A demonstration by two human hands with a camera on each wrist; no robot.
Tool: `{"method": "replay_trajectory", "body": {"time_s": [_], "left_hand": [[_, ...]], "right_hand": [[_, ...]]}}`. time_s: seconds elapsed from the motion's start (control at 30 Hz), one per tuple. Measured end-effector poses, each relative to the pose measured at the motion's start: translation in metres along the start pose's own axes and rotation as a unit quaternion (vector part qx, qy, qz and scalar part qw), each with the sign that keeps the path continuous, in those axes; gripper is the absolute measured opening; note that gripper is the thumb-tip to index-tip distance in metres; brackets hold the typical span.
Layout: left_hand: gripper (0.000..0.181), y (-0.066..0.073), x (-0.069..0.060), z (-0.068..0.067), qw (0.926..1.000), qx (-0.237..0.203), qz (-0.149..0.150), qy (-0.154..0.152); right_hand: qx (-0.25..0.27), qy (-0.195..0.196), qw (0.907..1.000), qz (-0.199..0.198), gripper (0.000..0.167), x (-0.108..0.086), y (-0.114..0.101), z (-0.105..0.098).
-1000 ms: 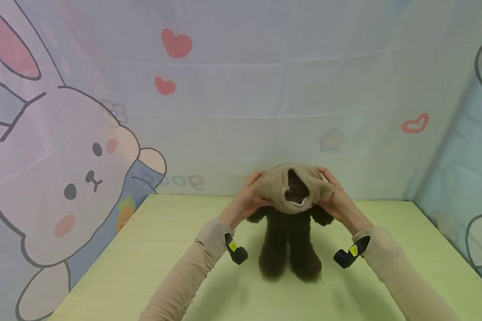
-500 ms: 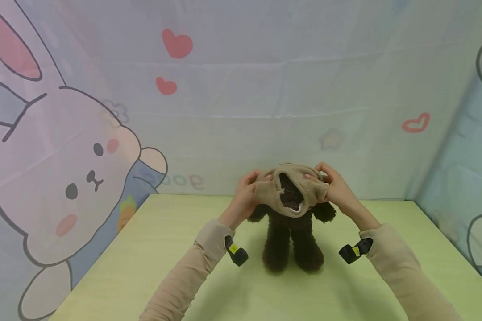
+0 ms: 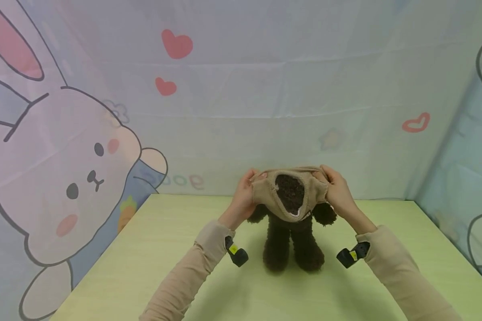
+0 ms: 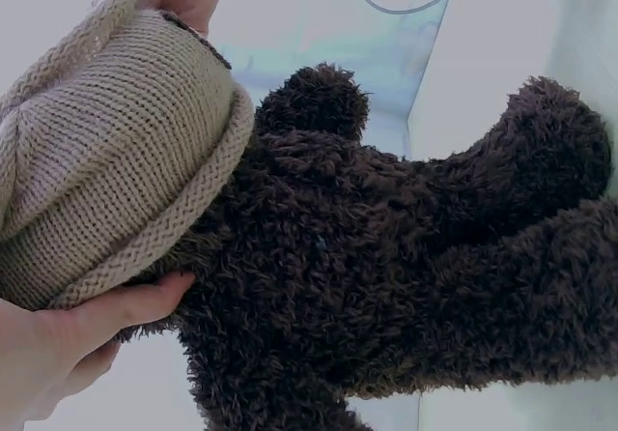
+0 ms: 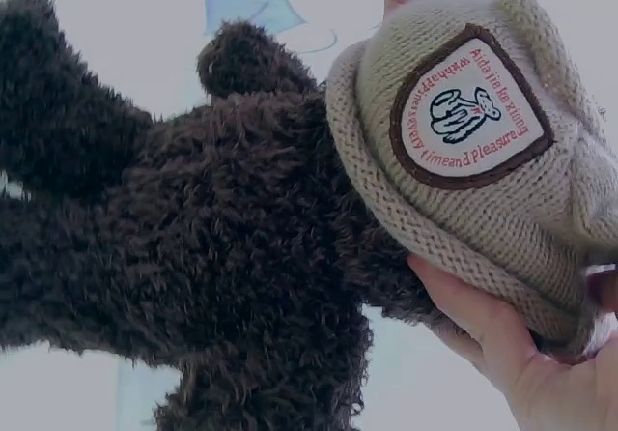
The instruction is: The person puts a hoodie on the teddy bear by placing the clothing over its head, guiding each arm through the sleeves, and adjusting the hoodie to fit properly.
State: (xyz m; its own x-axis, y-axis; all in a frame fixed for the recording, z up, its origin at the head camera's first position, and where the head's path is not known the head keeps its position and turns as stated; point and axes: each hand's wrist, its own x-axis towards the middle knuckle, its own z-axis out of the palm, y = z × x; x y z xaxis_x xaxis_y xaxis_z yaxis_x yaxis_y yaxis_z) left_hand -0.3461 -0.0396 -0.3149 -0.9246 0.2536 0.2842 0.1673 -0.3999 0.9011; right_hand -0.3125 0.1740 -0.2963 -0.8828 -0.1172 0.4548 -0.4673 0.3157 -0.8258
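A dark brown plush toy [image 3: 279, 243] stands on its two legs on the table, arms out to the sides. A beige knit garment [image 3: 265, 191] with rolled edges covers its head, and brown fur [image 3: 290, 194] shows through an opening on top. My left hand [image 3: 242, 196] grips the garment's left side; my right hand [image 3: 341, 194] pinches the right side. In the right wrist view, a shield-shaped patch [image 5: 473, 107] with lettering sits on the garment. The left wrist view shows the left hand [image 4: 87, 344] under the rolled hem [image 4: 183, 218]. The toy's face is hidden.
The pale green table [image 3: 176, 249] reaches back to a hanging cloth [image 3: 245, 89] printed with a rabbit and hearts. A second cloth [image 3: 462, 178] hangs along the right side. Small black cameras [image 3: 237, 252] are strapped to both wrists.
Both hands have shifted their grip on the garment and spread it wider. Its top opening has widened, showing more fur. The toy's feet have moved slightly back and to the right.
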Motion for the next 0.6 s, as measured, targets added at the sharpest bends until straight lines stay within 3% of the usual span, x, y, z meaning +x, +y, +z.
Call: {"method": "replay_trajectory", "body": {"time_s": [0.13,0.33,0.6], "left_hand": [[0.022,-0.002,0.001,-0.001,0.9999,-0.005,0.008,-0.007],[0.021,-0.008,0.002,-0.004,0.9996,-0.025,0.016,0.001],[0.021,-0.029,0.0,-0.009,0.9982,-0.052,-0.029,0.009]], "right_hand": [[0.064,-0.021,0.9972,0.034,0.027,0.002,0.002,-0.001],[0.129,-0.058,0.9845,0.103,0.015,0.006,0.013,-0.004],[0.228,-0.029,0.9575,0.174,0.026,0.001,0.029,-0.003]]}}
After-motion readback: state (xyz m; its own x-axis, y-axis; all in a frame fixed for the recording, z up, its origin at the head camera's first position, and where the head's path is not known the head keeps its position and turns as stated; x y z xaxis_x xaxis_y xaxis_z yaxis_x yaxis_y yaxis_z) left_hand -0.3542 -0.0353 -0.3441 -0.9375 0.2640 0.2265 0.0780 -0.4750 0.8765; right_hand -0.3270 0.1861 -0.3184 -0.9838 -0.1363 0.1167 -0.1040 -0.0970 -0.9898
